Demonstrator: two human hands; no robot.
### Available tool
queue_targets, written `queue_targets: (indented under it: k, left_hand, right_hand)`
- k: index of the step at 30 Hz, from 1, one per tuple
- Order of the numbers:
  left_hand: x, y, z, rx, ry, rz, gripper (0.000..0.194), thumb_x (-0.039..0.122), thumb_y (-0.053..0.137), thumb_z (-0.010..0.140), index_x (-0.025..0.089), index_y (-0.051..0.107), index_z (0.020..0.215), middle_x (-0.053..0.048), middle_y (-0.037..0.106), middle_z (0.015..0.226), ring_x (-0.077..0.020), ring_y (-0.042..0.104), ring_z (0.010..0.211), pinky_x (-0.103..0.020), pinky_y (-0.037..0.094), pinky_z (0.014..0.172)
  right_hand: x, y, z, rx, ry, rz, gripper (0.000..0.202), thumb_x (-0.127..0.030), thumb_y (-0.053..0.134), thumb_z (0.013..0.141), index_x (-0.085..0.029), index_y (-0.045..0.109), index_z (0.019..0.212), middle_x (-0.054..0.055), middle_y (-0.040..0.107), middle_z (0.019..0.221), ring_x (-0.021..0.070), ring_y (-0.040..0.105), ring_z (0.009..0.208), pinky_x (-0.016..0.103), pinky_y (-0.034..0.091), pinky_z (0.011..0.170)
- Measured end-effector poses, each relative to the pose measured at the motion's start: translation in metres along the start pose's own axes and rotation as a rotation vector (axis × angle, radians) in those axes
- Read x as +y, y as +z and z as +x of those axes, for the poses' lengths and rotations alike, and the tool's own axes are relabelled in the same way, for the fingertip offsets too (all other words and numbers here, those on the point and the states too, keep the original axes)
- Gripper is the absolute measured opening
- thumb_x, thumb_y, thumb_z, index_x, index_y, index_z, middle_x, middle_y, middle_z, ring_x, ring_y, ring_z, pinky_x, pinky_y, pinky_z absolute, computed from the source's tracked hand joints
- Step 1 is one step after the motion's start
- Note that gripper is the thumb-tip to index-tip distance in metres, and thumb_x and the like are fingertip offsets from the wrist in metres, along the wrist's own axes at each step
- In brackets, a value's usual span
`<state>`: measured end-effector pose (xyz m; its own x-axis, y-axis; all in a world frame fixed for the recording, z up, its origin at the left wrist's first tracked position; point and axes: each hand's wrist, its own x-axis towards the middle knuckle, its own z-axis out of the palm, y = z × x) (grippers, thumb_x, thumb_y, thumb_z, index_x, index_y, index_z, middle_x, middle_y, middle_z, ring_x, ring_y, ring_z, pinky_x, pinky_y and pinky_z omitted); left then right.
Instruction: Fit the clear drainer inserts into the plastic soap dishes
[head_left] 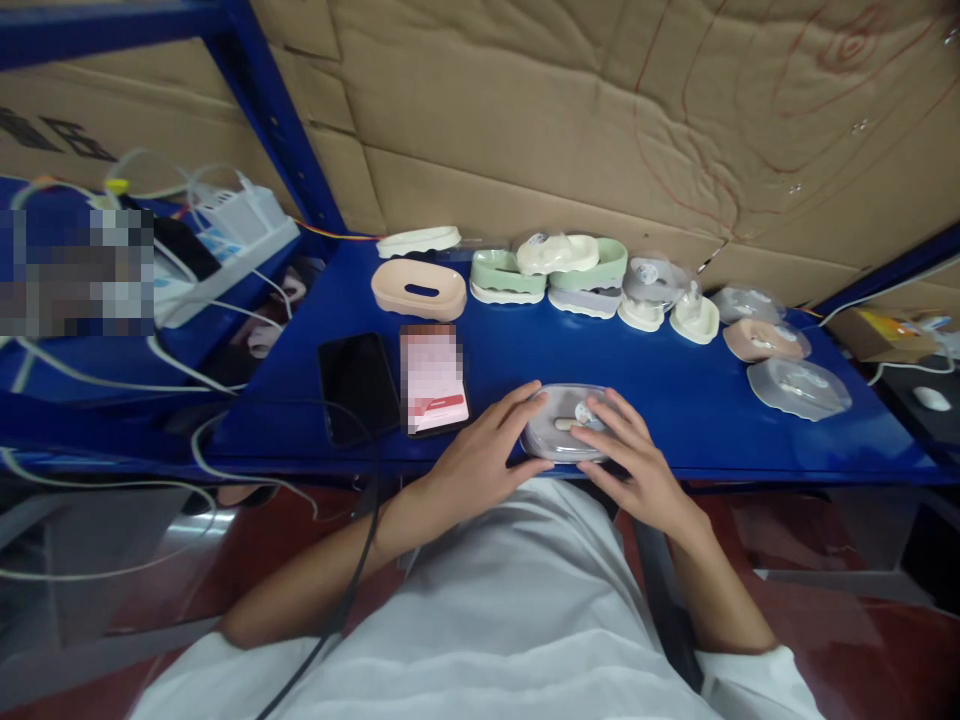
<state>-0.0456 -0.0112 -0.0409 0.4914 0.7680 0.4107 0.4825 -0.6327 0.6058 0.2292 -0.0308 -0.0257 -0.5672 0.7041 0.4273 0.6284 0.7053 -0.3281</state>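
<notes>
A pale greyish soap box (555,440) with a clear lid and a round sticker lies near the front edge of the blue table. My left hand (491,445) holds its left side, with fingertips on the lid's edge and thumb at the near side. From the right, my right hand (634,455) grips the same box, its fingers spread across the lid and thumb low at the front. The lid appears seated on the base. Part of the box's right end is hidden under my right fingers.
Behind are a peach oval tray (442,293), stacked green trays (499,277) and a cream piece (559,255). Lidded boxes (802,388) stand right. A dark phone (360,385) and a lit phone (435,380) lie left. A black cable (352,580) crosses my left arm.
</notes>
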Motion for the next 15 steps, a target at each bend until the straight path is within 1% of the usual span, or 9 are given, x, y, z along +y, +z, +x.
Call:
queue_targets:
  k: [2,4,6,8,10,11,13,15]
  left_hand:
    - [0.001,0.002,-0.001,0.004,0.010,0.061,0.078,0.039,0.073,0.099,0.027,0.031,0.164,-0.014,0.043,0.168,-0.0282,0.045,0.156,-0.046,0.045,0.126]
    - [0.002,0.004,-0.002,-0.003,0.027,0.112,0.076,0.039,0.069,0.102,0.027,0.029,0.166,-0.014,0.049,0.163,-0.0289,0.051,0.151,-0.046,0.048,0.123]
    - [0.003,0.005,-0.002,-0.002,0.044,0.139,0.070,0.037,0.064,0.105,0.027,0.031,0.166,-0.013,0.059,0.154,-0.0280,0.059,0.143,-0.046,0.052,0.120]
    - [0.003,0.005,-0.003,0.013,0.057,0.166,0.062,0.034,0.060,0.107,0.026,0.036,0.163,-0.012,0.064,0.146,-0.0271,0.064,0.136,-0.046,0.055,0.116]
    - [0.002,0.007,-0.002,0.031,0.078,0.212,0.054,0.034,0.059,0.107,0.023,0.046,0.157,-0.013,0.066,0.142,-0.0282,0.066,0.133,-0.046,0.057,0.114]
    - [0.002,0.007,-0.002,0.038,0.095,0.237,0.049,0.034,0.060,0.107,0.021,0.051,0.153,-0.013,0.067,0.141,-0.0291,0.066,0.132,-0.047,0.058,0.113]
    - [0.001,0.009,-0.002,0.047,0.129,0.279,0.041,0.033,0.060,0.106,0.018,0.060,0.144,-0.014,0.069,0.139,-0.0305,0.067,0.130,-0.048,0.058,0.112]
    - [0.000,0.011,-0.001,0.060,0.157,0.304,0.034,0.031,0.059,0.106,0.017,0.066,0.136,-0.014,0.070,0.137,-0.0310,0.067,0.130,-0.049,0.059,0.111]
  right_hand:
    - [0.000,0.000,-0.002,0.006,0.043,-0.001,0.063,-0.025,0.066,0.103,-0.043,0.046,0.161,0.002,0.040,0.172,0.0339,0.028,0.163,0.062,0.040,0.126]
    - [0.000,-0.006,-0.010,0.000,0.072,-0.016,0.060,-0.027,0.065,0.104,-0.042,0.049,0.159,0.002,0.042,0.170,0.0332,0.031,0.162,0.060,0.042,0.126]
    - [0.004,-0.019,-0.027,0.001,0.136,-0.061,0.055,-0.028,0.064,0.104,-0.041,0.052,0.156,0.002,0.046,0.168,0.0325,0.034,0.161,0.060,0.041,0.126]
    - [0.012,-0.038,-0.052,0.032,0.257,-0.180,0.049,-0.031,0.063,0.104,-0.039,0.056,0.152,0.003,0.051,0.165,0.0336,0.035,0.160,0.063,0.035,0.127]
    - [0.028,-0.061,-0.085,0.097,0.407,-0.344,0.044,-0.034,0.061,0.105,-0.037,0.059,0.148,0.005,0.056,0.161,0.0361,0.037,0.159,0.068,0.029,0.127]
    - [0.038,-0.072,-0.102,0.143,0.474,-0.411,0.042,-0.036,0.060,0.104,-0.035,0.060,0.147,0.006,0.058,0.159,0.0369,0.039,0.158,0.069,0.029,0.126]
    - [0.062,-0.093,-0.135,0.236,0.571,-0.461,0.043,-0.037,0.058,0.102,-0.032,0.061,0.145,0.008,0.061,0.155,0.0358,0.045,0.154,0.063,0.035,0.125]
    - [0.086,-0.110,-0.161,0.326,0.644,-0.439,0.045,-0.038,0.057,0.100,-0.029,0.062,0.143,0.010,0.063,0.153,0.0338,0.047,0.153,0.058,0.040,0.124]
